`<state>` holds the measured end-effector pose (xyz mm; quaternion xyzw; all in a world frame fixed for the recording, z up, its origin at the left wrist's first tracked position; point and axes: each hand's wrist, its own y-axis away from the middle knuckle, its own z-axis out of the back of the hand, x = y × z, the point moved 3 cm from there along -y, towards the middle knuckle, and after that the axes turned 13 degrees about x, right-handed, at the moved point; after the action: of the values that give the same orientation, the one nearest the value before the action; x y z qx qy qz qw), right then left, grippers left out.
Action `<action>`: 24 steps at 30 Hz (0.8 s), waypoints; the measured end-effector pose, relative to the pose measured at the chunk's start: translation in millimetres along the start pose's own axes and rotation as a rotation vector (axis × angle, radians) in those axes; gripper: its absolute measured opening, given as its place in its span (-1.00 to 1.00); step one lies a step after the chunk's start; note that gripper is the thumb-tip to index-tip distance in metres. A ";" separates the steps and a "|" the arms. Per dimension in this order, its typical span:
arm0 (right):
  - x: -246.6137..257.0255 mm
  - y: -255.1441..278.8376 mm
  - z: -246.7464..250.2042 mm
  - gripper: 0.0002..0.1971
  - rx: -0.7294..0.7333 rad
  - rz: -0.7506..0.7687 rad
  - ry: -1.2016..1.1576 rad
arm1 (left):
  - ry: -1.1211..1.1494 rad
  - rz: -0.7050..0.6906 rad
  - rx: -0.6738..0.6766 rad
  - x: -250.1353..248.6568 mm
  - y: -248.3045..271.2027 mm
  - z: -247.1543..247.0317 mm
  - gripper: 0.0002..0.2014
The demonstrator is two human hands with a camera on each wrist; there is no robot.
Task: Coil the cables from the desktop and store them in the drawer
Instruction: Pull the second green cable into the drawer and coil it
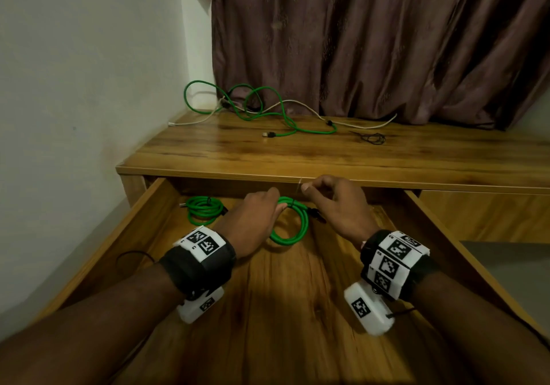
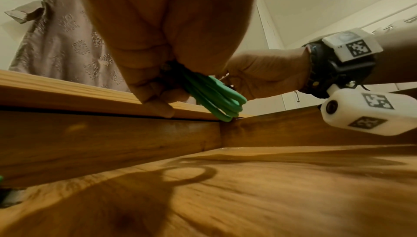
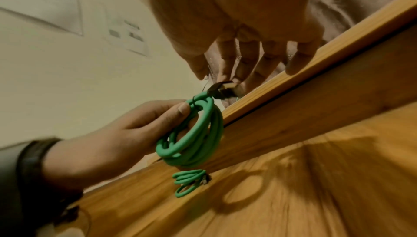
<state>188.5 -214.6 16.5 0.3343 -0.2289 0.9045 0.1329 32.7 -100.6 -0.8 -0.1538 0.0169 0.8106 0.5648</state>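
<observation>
Left hand (image 1: 253, 221) gripping green coil (image 1: 293, 224), over drawer (image 1: 297, 310)

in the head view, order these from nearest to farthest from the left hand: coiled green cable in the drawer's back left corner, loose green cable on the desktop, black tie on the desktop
1. Coiled green cable, just left of the left hand, inside the drawer.
2. Loose green cable, beyond it on the desktop, back left.
3. Black tie, desktop, off to the right.

Wooden counter (image 1: 297, 152) carrying a loose green cable (image 1: 268, 107), a white cable (image 1: 297, 105) and black ties (image 1: 372, 138), open drawer (image 1: 297, 295) below holding a coiled green cable (image 1: 205, 209) at its back left
</observation>
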 end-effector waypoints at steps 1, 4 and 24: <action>-2.0 0.7 -1.0 -0.79 0.034 -0.025 -0.072 | -0.015 -0.018 0.008 -1.7 0.7 -0.6 -0.76; -3.7 2.7 -2.5 -0.82 0.091 -0.039 -0.197 | -0.039 -0.073 0.019 -4.3 0.8 -6.4 -0.78; 9.4 2.2 -0.8 -0.88 0.020 0.116 -0.414 | 0.100 -0.059 -0.039 -9.6 -6.8 -3.5 -0.80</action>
<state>180.2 -215.3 21.4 0.5004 -0.2612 0.8250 0.0276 42.8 -107.6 -0.5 -0.2057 0.0247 0.7851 0.5837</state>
